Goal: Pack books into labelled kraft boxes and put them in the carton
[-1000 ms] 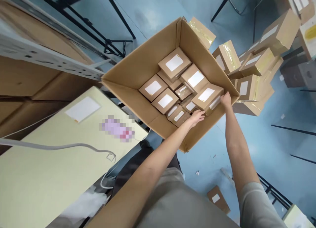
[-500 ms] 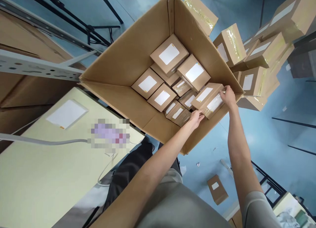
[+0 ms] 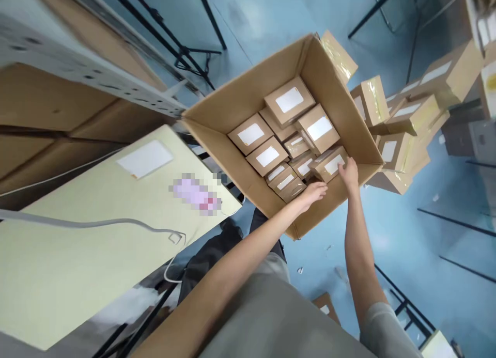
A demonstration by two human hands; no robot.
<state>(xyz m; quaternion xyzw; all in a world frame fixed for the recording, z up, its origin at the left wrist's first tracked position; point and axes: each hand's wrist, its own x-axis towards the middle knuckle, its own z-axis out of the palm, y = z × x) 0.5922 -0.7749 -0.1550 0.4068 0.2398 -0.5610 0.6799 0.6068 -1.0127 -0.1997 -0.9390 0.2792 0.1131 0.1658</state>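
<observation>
A big open cardboard carton (image 3: 248,97) holds several small brown boxes with white labels. In its corner nearest me on the right, a small cardboard box (image 3: 329,162) lies with its labelled face up. My right hand (image 3: 350,173) grips that box's right edge, thumb by the label. My left hand (image 3: 314,191) is at the box's near lower edge, fingers stretched out, the fingertips touching it or very close. Beside it on the left lie narrow labelled boxes (image 3: 285,181). The undersides of the boxes are hidden.
Taped boxes (image 3: 403,115) are piled beyond the carton's right wall. To the left stands a pale table (image 3: 96,254) with a white sheet (image 3: 145,158), a blurred-out item (image 3: 197,193) and a cable. A metal rack (image 3: 116,89) rises behind it. Another box (image 3: 327,307) lies on the floor.
The small box has gone from tilted to lying lower and flatter in the carton's corner, both hands moving down with it. My left hand's fingers have straightened. The view has shifted.
</observation>
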